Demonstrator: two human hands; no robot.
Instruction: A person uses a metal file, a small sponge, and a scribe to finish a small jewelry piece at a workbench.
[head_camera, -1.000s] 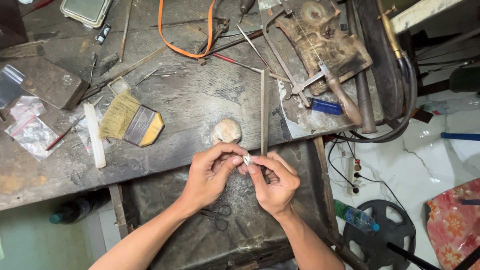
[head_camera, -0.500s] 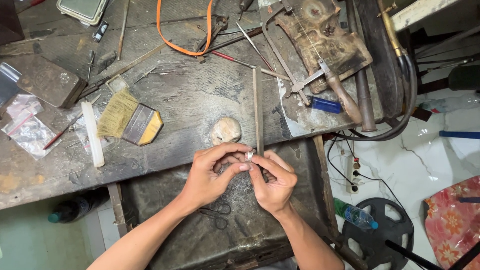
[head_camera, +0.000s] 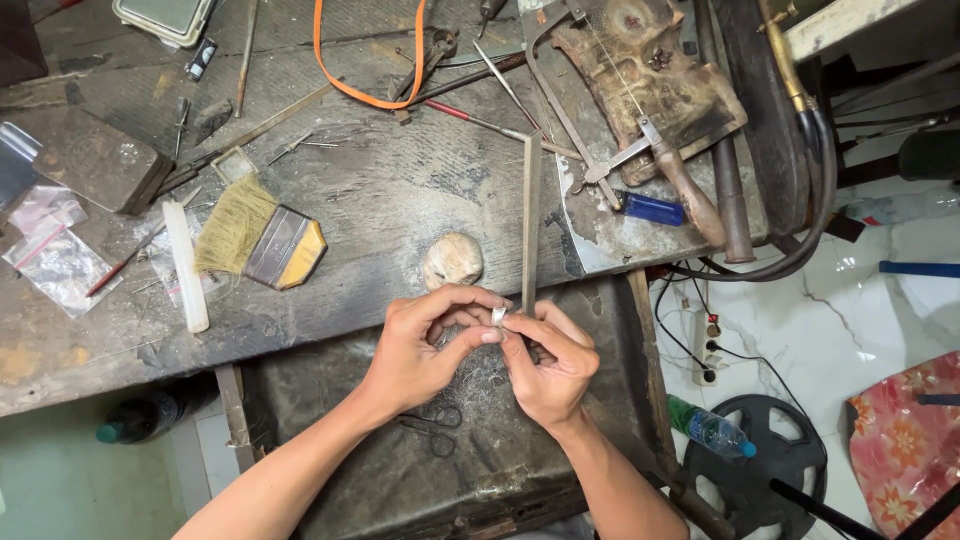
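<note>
Pinching a small silver ring (head_camera: 499, 316) between both sets of fingers, left hand (head_camera: 420, 350) curled inward, right hand (head_camera: 548, 365) gripping a long metal file (head_camera: 531, 215), forearms angled up beneath the worn surface (head_camera: 380, 210).

Clear plastic bags (head_camera: 55, 260) lie at the left edge of the bench, crumpled and see-through, one with a thin red strip along its seal. Just above them, against a dark block, another clear bag (head_camera: 15, 165) stands half out of view. At the top edge sits a pale green box (head_camera: 165, 15) with rounded corners, cut off by the frame. On the floor to the right, beside a black disc, a plastic bottle (head_camera: 712, 430) lies on its side, green-tinted with a blue cap and a light label band whose print is too small to make out.
</note>
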